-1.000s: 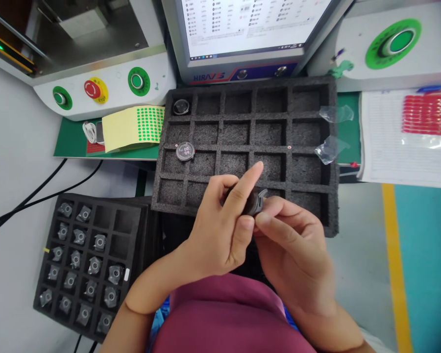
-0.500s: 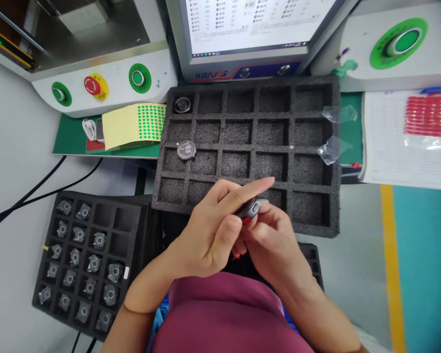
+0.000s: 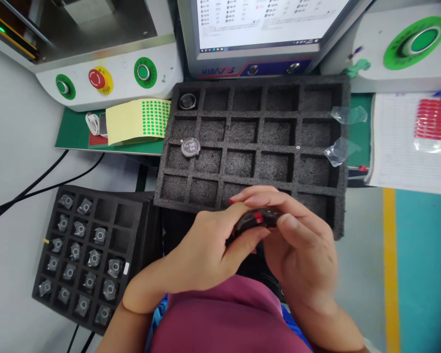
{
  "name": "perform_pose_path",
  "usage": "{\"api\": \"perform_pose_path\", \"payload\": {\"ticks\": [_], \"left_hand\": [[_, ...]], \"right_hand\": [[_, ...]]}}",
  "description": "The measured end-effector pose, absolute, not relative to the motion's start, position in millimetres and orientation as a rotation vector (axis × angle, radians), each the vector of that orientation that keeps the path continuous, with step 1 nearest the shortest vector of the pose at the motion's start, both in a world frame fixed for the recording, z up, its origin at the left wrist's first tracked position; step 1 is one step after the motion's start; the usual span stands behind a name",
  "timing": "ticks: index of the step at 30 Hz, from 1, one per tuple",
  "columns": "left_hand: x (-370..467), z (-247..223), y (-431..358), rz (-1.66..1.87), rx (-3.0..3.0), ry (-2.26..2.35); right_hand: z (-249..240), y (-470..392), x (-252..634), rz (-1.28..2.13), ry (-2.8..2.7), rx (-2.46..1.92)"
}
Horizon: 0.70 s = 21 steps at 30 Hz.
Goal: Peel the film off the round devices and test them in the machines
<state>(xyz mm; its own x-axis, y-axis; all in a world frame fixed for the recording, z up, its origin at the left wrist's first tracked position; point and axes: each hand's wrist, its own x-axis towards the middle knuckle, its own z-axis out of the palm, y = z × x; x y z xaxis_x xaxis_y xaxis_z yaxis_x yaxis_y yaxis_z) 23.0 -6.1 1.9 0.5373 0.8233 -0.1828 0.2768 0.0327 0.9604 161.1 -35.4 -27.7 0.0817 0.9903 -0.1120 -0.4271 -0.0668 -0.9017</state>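
Right hand (image 3: 305, 250) has shifted up and over since the earlier frame: fingers now reach across the far side of the watch (image 3: 246, 220), and the watch is turned so its dark edge and a red patch (image 3: 258, 217) face the camera. Left index finger, stuck out before, is now out of sight behind the right fingers.

Left hand (image 3: 206, 245): grip closed on the watch's left end, thumb along the near edge. Right hand: also gripping, thumb at the right end. Watch sits tilted between both hands, in front of the body, over the near edge of the foam tray (image 3: 340, 215). Fingers hide much of it.

Foam tray rests on the green tabletop (image 3: 73, 132), near side overhanging. Second watch (image 3: 190, 147), digits lit, lies over a divider in the leftmost columns. Dark round unit (image 3: 187, 101) sits in the far left pocket. Two clear films (image 3: 349, 114) lie at the tray's right edge.

Left and lower: black tray (image 3: 137, 215), bagged parts (image 3: 74, 251) in its pockets. Sticker sheet (image 3: 156, 117) with green dots beside the foam tray, white cable (image 3: 92, 123) next to it. Monitor (image 3: 264, 19) just behind.
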Motion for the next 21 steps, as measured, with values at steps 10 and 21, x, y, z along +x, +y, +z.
{"api": "perform_pose_path", "payload": {"ticks": [10, 21], "left_hand": [[23, 13, -16, 0.561, 1.705, 0.996], [14, 12, -27, 0.636, 1.698, 1.095]], "right_hand": [[-26, -46, 162, 1.396, -0.852, -0.934], [-27, -43, 145, 1.271, -0.957, -0.83]]}}
